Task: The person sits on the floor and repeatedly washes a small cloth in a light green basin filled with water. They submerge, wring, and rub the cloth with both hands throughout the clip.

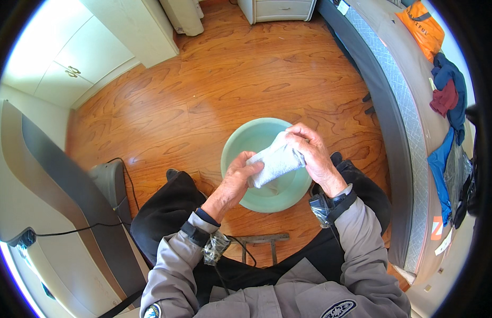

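A folded white cloth (pixel 278 162) is stretched between my two hands over a pale green plastic basin (pixel 230 149). My left hand (pixel 242 171) pinches its lower left end, the thumb lying on top. At the upper right end, my right hand (pixel 310 148) grips a bunched part with its fingers. The basin stands on the floor between my feet and holds what looks like clear water. Something pale and indistinct shows in the basin below the cloth.
Wood-patterned flooring (pixel 230 79) surrounds the basin. At right is a mattress (pixel 405 99) on a dark bed base, with clothes (pixel 448 91) and an orange bag (pixel 422 30). A black cable (pixel 83 229) runs at left. A white drawer cabinet (pixel 283 10) stands at the far side.
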`<act>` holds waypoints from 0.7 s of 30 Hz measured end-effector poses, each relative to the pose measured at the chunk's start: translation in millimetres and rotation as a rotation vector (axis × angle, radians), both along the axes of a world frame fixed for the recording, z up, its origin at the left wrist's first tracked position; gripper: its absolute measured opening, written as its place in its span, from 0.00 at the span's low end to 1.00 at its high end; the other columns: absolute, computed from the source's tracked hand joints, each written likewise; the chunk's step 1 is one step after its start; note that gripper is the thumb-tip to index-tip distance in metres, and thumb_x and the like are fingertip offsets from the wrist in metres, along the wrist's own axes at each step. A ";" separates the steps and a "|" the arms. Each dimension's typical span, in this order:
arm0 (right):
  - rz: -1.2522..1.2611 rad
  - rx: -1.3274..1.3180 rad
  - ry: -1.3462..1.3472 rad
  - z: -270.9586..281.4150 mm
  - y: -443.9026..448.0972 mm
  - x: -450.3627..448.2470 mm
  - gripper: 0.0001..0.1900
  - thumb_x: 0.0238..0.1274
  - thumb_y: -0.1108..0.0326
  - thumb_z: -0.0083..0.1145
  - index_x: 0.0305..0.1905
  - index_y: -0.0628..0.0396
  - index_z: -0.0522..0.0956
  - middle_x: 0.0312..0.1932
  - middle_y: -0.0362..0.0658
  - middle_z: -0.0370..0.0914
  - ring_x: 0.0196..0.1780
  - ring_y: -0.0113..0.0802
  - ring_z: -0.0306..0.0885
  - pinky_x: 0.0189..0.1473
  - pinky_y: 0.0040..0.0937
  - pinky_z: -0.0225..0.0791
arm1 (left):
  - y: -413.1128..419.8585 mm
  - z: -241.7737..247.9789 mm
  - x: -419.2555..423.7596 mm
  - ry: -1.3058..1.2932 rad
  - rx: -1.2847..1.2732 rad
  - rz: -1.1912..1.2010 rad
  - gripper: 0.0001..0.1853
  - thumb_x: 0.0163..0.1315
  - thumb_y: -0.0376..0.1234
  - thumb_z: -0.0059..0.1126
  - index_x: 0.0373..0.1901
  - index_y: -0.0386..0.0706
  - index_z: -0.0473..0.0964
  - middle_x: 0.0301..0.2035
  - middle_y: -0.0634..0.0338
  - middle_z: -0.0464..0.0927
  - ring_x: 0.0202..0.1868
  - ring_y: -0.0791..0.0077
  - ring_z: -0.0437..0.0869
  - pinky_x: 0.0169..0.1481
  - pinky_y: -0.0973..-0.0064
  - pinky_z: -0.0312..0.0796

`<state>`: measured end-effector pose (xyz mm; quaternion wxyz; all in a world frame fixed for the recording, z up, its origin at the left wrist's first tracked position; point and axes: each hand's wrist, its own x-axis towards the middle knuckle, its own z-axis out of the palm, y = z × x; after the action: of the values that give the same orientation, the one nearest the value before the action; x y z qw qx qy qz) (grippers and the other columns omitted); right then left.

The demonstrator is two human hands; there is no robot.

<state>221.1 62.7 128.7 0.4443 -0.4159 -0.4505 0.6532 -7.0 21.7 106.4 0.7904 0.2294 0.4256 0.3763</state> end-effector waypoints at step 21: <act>-0.256 0.835 -0.763 -17.1 -14.7 -82.4 0.07 0.72 0.64 0.61 0.46 0.52 0.76 0.29 0.47 0.84 0.31 0.49 0.86 0.33 0.43 0.76 | -12.6 9.4 33.1 -0.102 -0.189 0.289 0.22 0.77 0.28 0.40 0.70 0.39 0.70 0.59 0.57 0.79 0.59 0.69 0.81 0.68 0.66 0.71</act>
<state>138.7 48.0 111.6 0.4522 -0.4625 -0.7445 0.1650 26.1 9.1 115.8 0.7665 0.0711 0.4470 0.4556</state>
